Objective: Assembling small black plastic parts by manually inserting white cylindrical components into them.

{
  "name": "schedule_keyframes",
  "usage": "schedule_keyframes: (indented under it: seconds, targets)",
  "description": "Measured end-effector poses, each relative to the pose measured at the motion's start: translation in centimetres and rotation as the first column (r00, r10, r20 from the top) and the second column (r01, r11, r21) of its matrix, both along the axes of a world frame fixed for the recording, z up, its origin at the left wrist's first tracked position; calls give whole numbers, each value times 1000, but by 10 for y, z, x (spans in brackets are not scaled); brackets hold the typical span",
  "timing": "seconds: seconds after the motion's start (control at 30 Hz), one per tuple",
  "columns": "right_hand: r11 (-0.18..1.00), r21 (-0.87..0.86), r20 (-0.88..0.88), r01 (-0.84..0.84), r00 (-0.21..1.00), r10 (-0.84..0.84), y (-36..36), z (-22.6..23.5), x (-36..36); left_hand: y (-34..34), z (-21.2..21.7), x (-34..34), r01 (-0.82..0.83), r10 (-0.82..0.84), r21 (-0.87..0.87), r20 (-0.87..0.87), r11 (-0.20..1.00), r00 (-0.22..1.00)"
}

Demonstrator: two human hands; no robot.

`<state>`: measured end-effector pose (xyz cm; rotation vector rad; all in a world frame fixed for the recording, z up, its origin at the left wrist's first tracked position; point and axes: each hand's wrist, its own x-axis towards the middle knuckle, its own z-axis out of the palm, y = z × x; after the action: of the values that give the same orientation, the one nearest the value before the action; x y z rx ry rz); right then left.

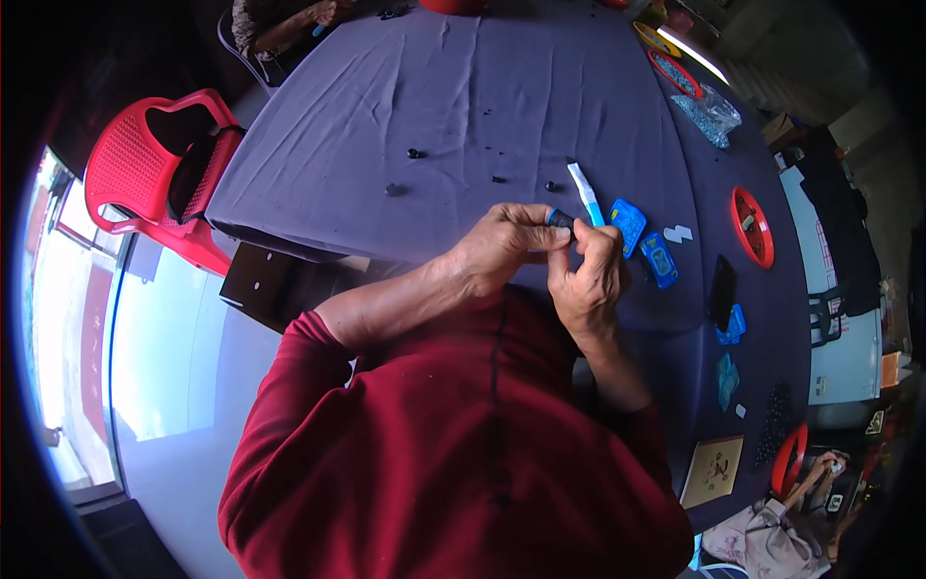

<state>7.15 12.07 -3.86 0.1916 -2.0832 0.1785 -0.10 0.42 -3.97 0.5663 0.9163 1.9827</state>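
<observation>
My left hand [500,243] and my right hand [590,280] meet over the near edge of the cloth-covered table [463,116]. Between their fingertips is a small black piece [561,221], with a bit of blue beside it at my left fingers. Both hands are closed at the tips, and the fingers hide much of the piece. A slim white and light-blue tool [585,193] with a dark tip points away from my right fingers; whether they grip it or it lies behind them I cannot tell. Small black pieces [416,153] lie scattered beyond my hands.
Blue packets [658,259], a red dish [752,227] and a dark phone-like slab [721,292] lie to the right. Farther off are a bag of pale-blue bits [709,116] and another person's arm [294,27]. A red plastic chair [135,179] stands left.
</observation>
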Motion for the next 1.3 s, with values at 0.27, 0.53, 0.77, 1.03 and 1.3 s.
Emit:
schedule_keyframes:
  seconds: [0.27, 0.53, 0.77, 1.03, 1.3]
  targets:
    - [1000, 25, -19, -16, 1000, 17, 4, -4, -7, -2, 2, -5, -39, 34, -37, -124, 999, 992]
    - [971, -174, -47, -163, 987, 157, 10, -3, -13, 0, -15, -28, 184, -206, 166, 133, 969, 969]
    - [980, -148, 13, -132, 991, 135, 12, -5, -12, 2, -19, -30, 140, -142, 62, 34, 988, 989]
    - [984, -139, 33, -113, 992, 119, 9, -8, -10, 1, -23, -29, 124, -124, 31, 30, 992, 992]
    - [951, -282, 202, -126, 961, 187, 12, -14, -13, -17, -14, -40, -305, 43, -271, -679, 913, 733]
